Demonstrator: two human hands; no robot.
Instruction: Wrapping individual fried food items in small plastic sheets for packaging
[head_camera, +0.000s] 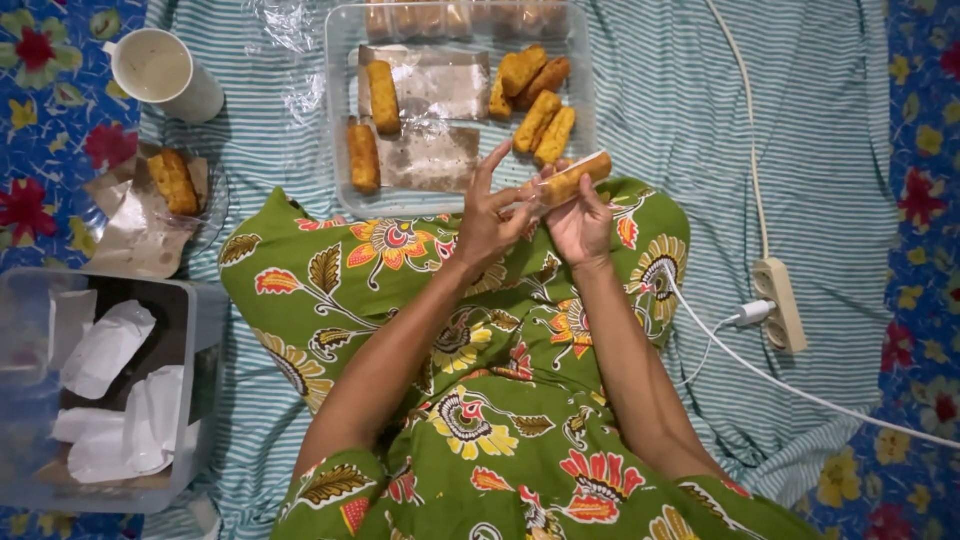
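Held roll: a golden fried roll in a clear wrapper (572, 180) sits just in front of the near edge of the clear plastic tray (340, 110), above the green flowered lap (480, 400)
Right hand: the right hand (580, 225) is under the roll; its fingers are closed on the roll's lower half, thumb along the side
Left hand: the left hand (490, 215) is just left of the roll; thumb and a finger are pinched together on the wrapper's loose end, the other fingers spread and lifted toward the tray
Long axis: the roll lies slantwise; one end points up and right along the tray's near right corner, the other down and left toward the left hand
Count on tray: two rolls lie left on the tray, each beside a sheet of paper; five lie bunched right of middle; a blurred row at the far edge cannot be counted
Left of tray: one white cup (165, 72); nearer, one small glass dish (205, 215) with crumpled paper and one or two rolls (173, 180); nearer still, one grey tub (185, 400) of white wrappers
Right of tray: one white power strip (780, 305) with one plug in it, its cord running past the tray's right side; all on a striped cloth (660, 90)
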